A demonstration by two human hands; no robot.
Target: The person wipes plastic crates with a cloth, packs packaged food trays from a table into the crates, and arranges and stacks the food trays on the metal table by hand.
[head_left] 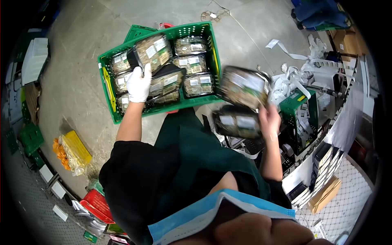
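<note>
My left hand [139, 84], in a white glove, pinches the lower edge of a tilted plastic food tray [153, 50] with a clear lid and white labels. This tray is raised over the others in the green crate [167, 108]; another tilted tray [167, 81] lies just below it. To the right of the crate, my bare right hand [269, 121] grips the corner of a second plastic food tray [245, 85], blurred by motion. A further lidded tray [237, 122] sits beneath that one. The brownish-green contents cannot be made out.
Rows of similar trays [199, 85] fill the crate's right side. Curled white label strip [290, 83] spills over the right-hand bench beside a smaller green crate [300, 118]. A yellow package [75, 151] stands on the floor at left. A person's blue-clad legs [320, 14] show at upper right.
</note>
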